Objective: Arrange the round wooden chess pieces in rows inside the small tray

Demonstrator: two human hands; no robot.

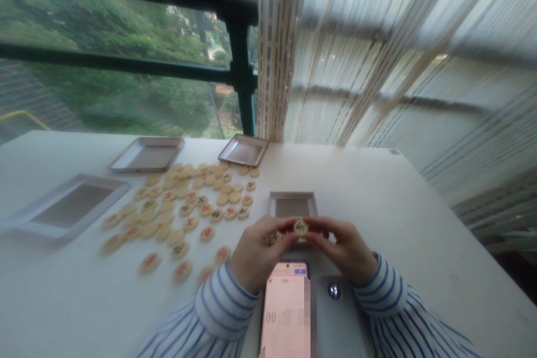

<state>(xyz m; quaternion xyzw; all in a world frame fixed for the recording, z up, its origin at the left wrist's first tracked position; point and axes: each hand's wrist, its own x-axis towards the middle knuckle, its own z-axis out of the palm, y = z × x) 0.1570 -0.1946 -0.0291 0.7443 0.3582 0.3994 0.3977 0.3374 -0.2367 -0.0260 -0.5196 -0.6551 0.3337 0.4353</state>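
Observation:
My left hand (255, 249) and my right hand (342, 249) meet just in front of a small shallow tray (292, 194). Thumbs and fingertips of both pinch one round wooden Chinese chess piece (301, 226), its black character facing me. Within the curl of the left fingers shows a second chess piece (276, 236) with a dark mark. What the right palm may hold behind the fingers is hidden. To the left, many loose chess pieces (191, 224) are spread over the table, some blank side up, others with red or black characters.
On the white table (419, 268) stand a left tray (75, 207), a back-left tray (146, 155) and a back-middle tray (243, 151). Below my hands lies a phone (286, 307) with a timer, beside a shiny round object (334, 291). A window and blinds border the far edge.

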